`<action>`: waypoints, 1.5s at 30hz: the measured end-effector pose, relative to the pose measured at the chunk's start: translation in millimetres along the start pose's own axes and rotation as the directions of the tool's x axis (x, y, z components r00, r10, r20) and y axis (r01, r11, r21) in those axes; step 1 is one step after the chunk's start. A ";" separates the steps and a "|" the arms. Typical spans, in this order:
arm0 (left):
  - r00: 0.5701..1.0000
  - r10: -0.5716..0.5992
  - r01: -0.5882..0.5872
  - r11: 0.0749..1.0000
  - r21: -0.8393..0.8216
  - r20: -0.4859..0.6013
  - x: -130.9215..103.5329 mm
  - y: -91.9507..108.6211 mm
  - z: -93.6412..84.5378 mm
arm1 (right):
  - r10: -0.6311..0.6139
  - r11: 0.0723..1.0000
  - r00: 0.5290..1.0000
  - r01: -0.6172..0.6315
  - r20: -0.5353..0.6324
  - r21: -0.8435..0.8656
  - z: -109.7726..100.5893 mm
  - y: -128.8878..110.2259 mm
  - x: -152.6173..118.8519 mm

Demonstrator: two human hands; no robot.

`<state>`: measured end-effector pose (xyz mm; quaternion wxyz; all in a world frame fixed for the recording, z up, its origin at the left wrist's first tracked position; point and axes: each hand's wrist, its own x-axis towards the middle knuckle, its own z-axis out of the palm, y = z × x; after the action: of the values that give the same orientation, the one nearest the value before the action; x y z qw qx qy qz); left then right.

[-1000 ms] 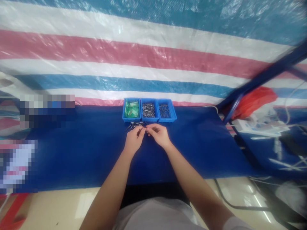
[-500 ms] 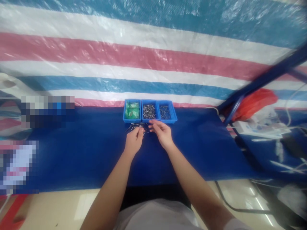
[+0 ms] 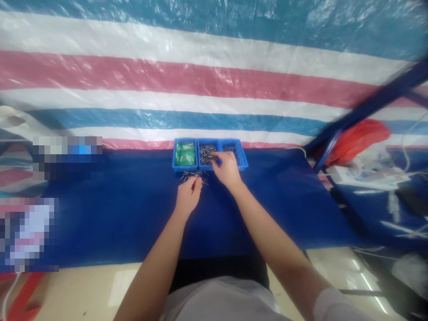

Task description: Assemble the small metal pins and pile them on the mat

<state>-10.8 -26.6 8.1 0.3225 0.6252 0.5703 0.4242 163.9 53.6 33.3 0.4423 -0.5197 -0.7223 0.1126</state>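
My left hand is low over the blue table top, its thumb and fingers pinched together. What it pinches, if anything, is too small to make out. By its fingertips lies a loose pile of thin metal pieces, perhaps nails or rivets. My right hand reaches over the front of the middle blue bin, fingertips among the short metal pieces inside. Its fingers are curled toward the thumb; anything between them is hidden. The hand also covers part of the right blue bin, which holds dark thin pieces.
A left blue bin holds green-and-clear small packets. Behind the table hangs a striped plastic sheet. To the right stand a blue metal frame, a red bag and white clutter. Blurred-out items are at the left.
My right hand has moved forward from the table in front of the bins into the middle bin, its fingers curling more. The left hand stays by the loose pile, still pinched.
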 end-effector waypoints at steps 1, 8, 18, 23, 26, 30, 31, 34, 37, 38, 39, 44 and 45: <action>1.000 0.005 -0.005 1.000 0.000 0.000 0.0 0.1 -0.1 | -0.012 0.999 0.999 0.015 0.052 -0.053 2.4 4.0 9.7; 1.000 0.006 -0.006 1.000 0.004 -0.018 -0.6 -0.6 -0.4 | 0.151 0.914 0.874 0.054 0.461 -0.402 4.2 4.0 59.0; 1.000 0.010 -0.010 1.000 -0.003 -0.011 -1.2 -0.3 -0.3 | 0.140 0.896 0.858 0.101 0.493 -0.431 4.8 -2.9 58.1; 1.000 0.007 -0.007 1.000 0.009 -0.010 -1.0 -2.4 0.0 | 0.082 0.916 0.880 0.118 0.467 -0.383 7.0 -0.4 57.5; 1.000 0.003 -0.003 1.000 0.011 -0.009 -1.0 -2.7 0.3 | 0.020 0.943 0.911 0.119 0.412 -0.310 5.7 -0.1 56.6; 1.000 -0.001 0.000 1.000 -0.004 -0.021 -1.2 -2.6 0.4 | -0.076 0.982 0.983 0.103 0.167 -0.159 -6.2 2.1 51.8; 1.000 -0.001 0.001 1.000 -0.004 -0.022 -1.3 -2.5 0.4 | -0.084 0.986 0.991 0.097 0.103 -0.137 -10.5 4.4 49.5; 1.000 -0.002 0.002 1.000 0.000 -0.015 -1.4 -2.4 0.3 | -0.018 0.987 0.998 0.009 -0.055 -0.160 -23.1 13.5 38.9; 1.000 0.003 -0.003 1.000 0.007 -0.007 -0.8 -2.6 0.3 | 0.052 0.981 0.988 -0.079 -0.147 -0.180 -31.0 13.9 20.2; 1.000 0.004 -0.003 1.000 0.007 -0.007 -0.5 -2.7 0.4 | 0.047 0.984 0.987 -0.073 -0.155 -0.164 -32.2 9.8 12.2; 1.000 0.004 -0.003 1.000 0.007 -0.010 -0.1 -2.9 0.4 | 0.034 0.989 0.990 -0.053 -0.138 -0.136 -32.6 3.6 3.4; 0.999 0.023 -0.023 1.000 0.019 -0.041 0.7 -4.0 0.0 | 0.038 0.999 0.941 -0.038 0.337 -0.007 -22.6 -38.0 -39.7; 0.998 0.028 -0.026 0.999 0.029 -0.055 0.5 -4.2 -0.2 | 0.037 0.999 0.913 -0.029 0.407 -0.028 -18.7 -43.7 -46.2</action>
<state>-12.9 -25.5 4.5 0.2917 0.6253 0.5766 0.4376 152.8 -10.2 47.3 0.2746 -0.5016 -0.7908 0.2183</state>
